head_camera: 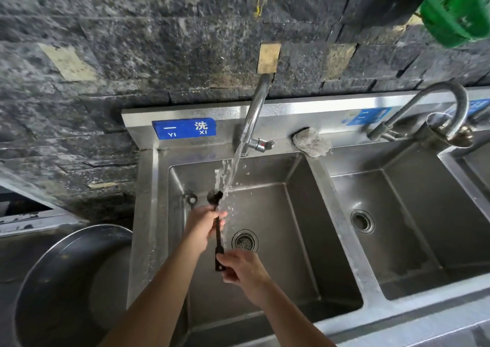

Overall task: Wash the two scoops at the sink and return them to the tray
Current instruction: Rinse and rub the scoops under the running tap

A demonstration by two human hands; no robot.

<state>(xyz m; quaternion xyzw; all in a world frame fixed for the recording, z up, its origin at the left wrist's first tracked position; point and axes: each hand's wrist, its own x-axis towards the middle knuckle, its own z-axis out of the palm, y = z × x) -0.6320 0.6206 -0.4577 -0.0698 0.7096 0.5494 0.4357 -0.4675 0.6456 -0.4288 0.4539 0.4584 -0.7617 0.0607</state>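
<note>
A: Where's your scoop [218, 224]?

B: Over the left basin [297, 240], bowl end up in the stream from the tap [253, 113]. Black, long handle.

A: Your hands?

B: Your left hand [202, 227] is wrapped around the upper handle just under the bowl. Your right hand [238, 265] pinches the handle's lower end. Water splashes off the bowl.

A: Anything else?

B: A grey rag [313, 142] sits on the sink ledge.
</note>
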